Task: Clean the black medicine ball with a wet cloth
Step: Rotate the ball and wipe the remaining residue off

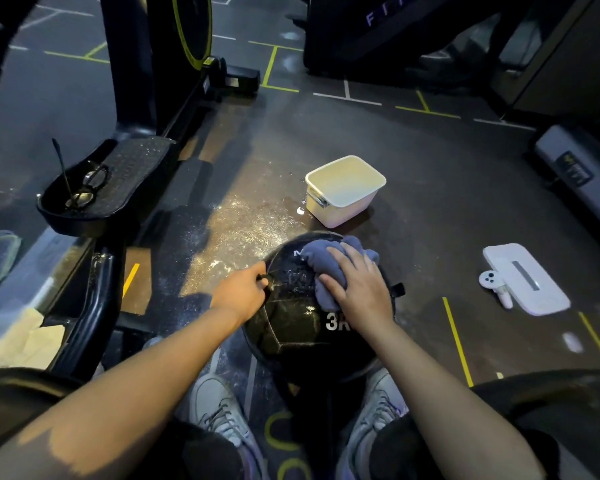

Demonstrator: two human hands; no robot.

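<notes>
Fingers of your left hand [242, 292] pinch the round black medicine ball's [302, 323] strap, steadying it while your flat right hand [355, 289] presses the crumpled blue-grey cloth [321, 263].

The black medicine ball [291, 323] looks glossy and wet with stitched panel seams, the blue-grey cloth [326, 268] soft and crumpled, the white tub [343, 192] smooth plastic, the dark floor [430, 188] matt and speckled.

Both forearms are seen bare, with no sleeves, watch or rings visible on the left hand [240, 293] or the right hand [359, 289]. Pale grey lace-up trainers [219, 410] are worn, and dark garments are seen at the knees.
</notes>
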